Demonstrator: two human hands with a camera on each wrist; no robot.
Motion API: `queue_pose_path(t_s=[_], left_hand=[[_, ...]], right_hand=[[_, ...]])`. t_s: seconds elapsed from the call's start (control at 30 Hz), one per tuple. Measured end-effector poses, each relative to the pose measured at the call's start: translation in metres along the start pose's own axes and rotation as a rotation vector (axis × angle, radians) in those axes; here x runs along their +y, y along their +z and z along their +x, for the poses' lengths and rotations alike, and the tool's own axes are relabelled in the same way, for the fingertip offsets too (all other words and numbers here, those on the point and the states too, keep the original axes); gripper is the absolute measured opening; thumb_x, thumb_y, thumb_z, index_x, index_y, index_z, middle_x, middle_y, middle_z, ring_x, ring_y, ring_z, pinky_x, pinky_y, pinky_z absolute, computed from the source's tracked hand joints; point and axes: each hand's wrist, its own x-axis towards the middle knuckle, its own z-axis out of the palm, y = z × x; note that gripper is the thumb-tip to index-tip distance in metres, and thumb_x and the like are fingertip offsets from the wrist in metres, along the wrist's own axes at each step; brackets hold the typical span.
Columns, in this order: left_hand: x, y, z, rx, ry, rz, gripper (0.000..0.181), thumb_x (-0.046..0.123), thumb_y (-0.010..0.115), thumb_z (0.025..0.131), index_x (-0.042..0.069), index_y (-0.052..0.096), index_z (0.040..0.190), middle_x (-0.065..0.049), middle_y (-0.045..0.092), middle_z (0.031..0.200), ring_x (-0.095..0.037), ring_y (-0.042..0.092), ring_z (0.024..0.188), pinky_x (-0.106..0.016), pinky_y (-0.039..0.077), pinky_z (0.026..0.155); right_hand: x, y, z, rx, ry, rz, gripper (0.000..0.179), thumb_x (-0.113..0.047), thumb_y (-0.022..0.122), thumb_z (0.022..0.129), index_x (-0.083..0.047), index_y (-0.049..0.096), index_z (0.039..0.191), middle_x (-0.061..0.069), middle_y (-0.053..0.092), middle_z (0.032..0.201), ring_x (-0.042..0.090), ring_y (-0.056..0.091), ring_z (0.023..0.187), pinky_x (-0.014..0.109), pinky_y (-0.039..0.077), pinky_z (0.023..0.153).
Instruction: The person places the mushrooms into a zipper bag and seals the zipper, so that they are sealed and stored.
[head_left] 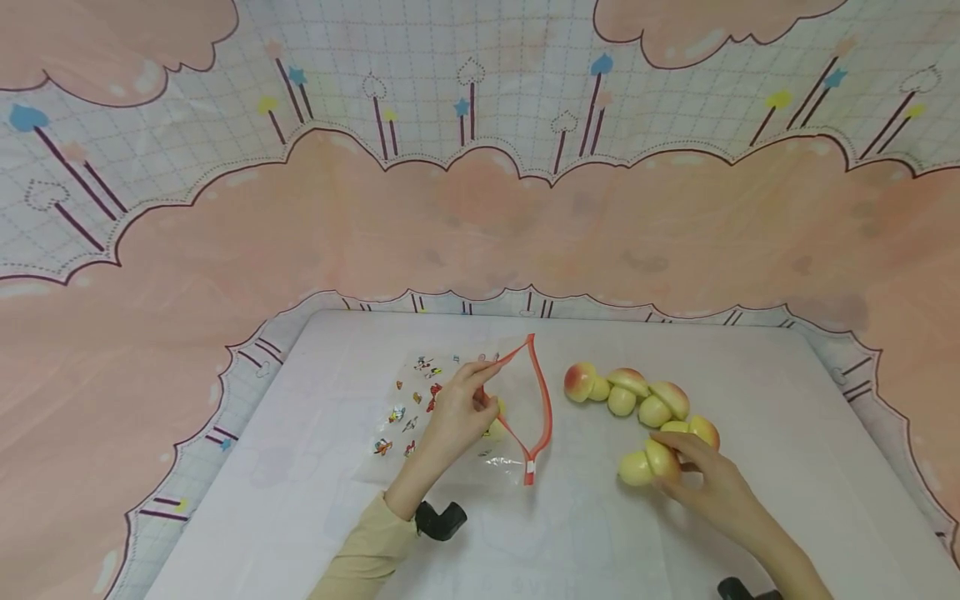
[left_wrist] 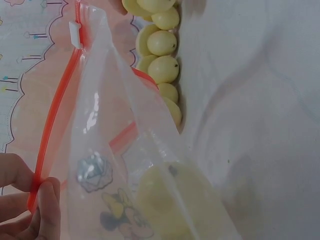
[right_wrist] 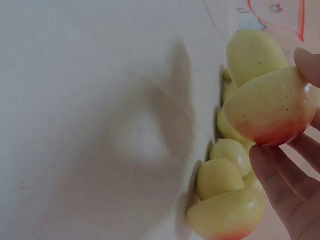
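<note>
A clear zip bag (head_left: 411,410) with cartoon prints lies in the middle of the table, its mouth with the orange-red zip strip (head_left: 547,400) spread toward the right. My left hand (head_left: 456,410) pinches one side of that strip between thumb and fingers. Through the plastic, a pale yellow toy mushroom (left_wrist: 167,200) shows inside. My right hand (head_left: 712,482) grips another toy mushroom (right_wrist: 272,107) by its red-tinged cap, its yellow stem pointing away from the palm. Beyond that hand, several similar mushrooms (head_left: 626,393) lie in a curved row to the right of the bag.
The white table (head_left: 262,492) spreads under everything. Behind it hangs a pink and white patterned cloth (head_left: 465,225). A black wrist mount (head_left: 441,522) sits beside the left wrist, and another black piece (head_left: 738,588) beside the right.
</note>
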Motion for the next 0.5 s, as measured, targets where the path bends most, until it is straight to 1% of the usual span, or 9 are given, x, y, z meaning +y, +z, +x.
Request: queue_pose_path(t_s=[0.1, 0.27, 0.4, 0.5], left_hand=[[0.0, 0.0, 0.0, 0.005, 0.001, 0.003, 0.048, -0.003, 0.064, 0.08, 0.003, 0.061, 0.127, -0.011, 0.057, 0.131, -0.01, 0.055, 0.074, -0.015, 0.047, 0.06], [-0.001, 0.001, 0.0, 0.004, 0.004, 0.008, 0.048, -0.003, 0.064, 0.08, 0.003, 0.061, 0.127, -0.012, 0.057, 0.132, -0.01, 0.055, 0.074, -0.015, 0.047, 0.06], [-0.001, 0.001, 0.001, 0.004, 0.013, 0.012, 0.048, -0.003, 0.064, 0.08, 0.002, 0.061, 0.127, -0.014, 0.056, 0.133, -0.01, 0.055, 0.073, -0.015, 0.047, 0.061], [0.0, 0.0, 0.001, 0.008, 0.018, 0.017, 0.048, -0.003, 0.064, 0.08, 0.002, 0.061, 0.127, -0.013, 0.057, 0.132, -0.009, 0.055, 0.073, -0.015, 0.047, 0.06]], right_hand=[[-0.002, 0.001, 0.002, 0.001, -0.001, 0.005, 0.053, -0.014, 0.078, 0.077, -0.013, 0.059, 0.127, 0.002, 0.064, 0.119, -0.011, 0.051, 0.099, 0.02, 0.053, 0.078], [-0.006, 0.002, 0.006, 0.01, -0.011, 0.014, 0.053, -0.012, 0.078, 0.077, -0.011, 0.06, 0.126, 0.003, 0.064, 0.121, -0.012, 0.051, 0.101, 0.021, 0.053, 0.079], [-0.009, 0.003, 0.01, 0.017, -0.047, 0.037, 0.053, -0.01, 0.078, 0.077, -0.009, 0.059, 0.126, 0.004, 0.064, 0.12, -0.013, 0.049, 0.103, 0.019, 0.052, 0.08], [-0.009, 0.003, 0.013, 0.028, -0.081, 0.044, 0.053, -0.007, 0.078, 0.076, -0.007, 0.059, 0.126, 0.005, 0.063, 0.12, -0.015, 0.047, 0.105, 0.017, 0.051, 0.08]])
